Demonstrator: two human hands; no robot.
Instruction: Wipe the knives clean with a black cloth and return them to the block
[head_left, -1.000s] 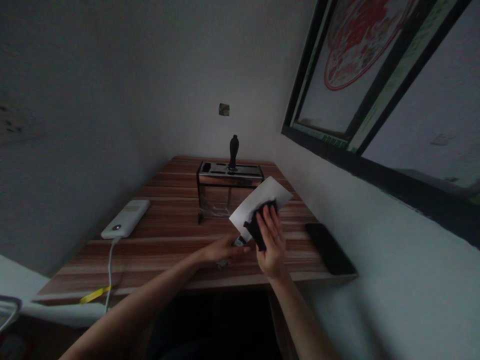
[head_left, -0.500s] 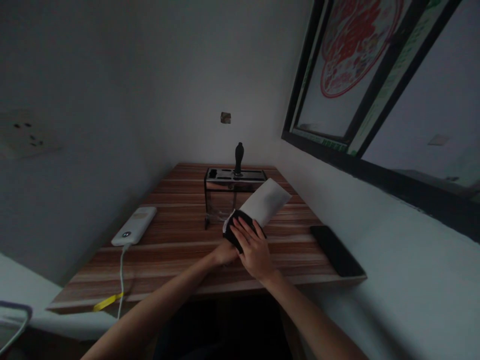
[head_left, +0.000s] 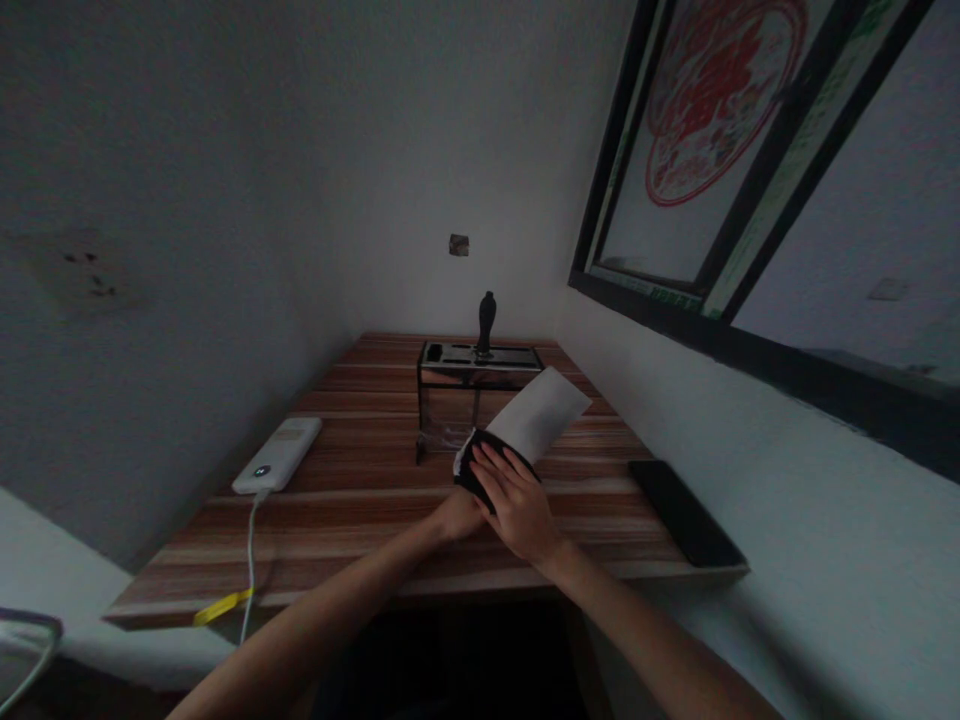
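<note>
A cleaver (head_left: 541, 414) with a broad, pale blade lies slanted in front of me, its free end pointing to the upper right. Black cloth (head_left: 466, 478) covers the near end of the blade. My right hand (head_left: 517, 500) presses the cloth onto the blade with its fingers lying across it. Underneath, my left hand (head_left: 457, 515) grips the cleaver at its near end; the cloth and my right hand hide the handle and most of those fingers. Just behind stands a clear-sided knife holder (head_left: 444, 400), with a black-handled tool (head_left: 487, 322) upright in its top.
On the wood-grain table (head_left: 352, 510), a white power bank (head_left: 279, 455) with a cable (head_left: 250, 555) lies left and a black phone (head_left: 686, 513) right. Yellow tape (head_left: 221, 607) sits at the front edge. Walls close in the sides; a framed window (head_left: 645, 300) is at right.
The whole view has shifted slightly, so everything sits a little further right and lower. Both hands keep nearly the same hold on the cleaver and cloth.
</note>
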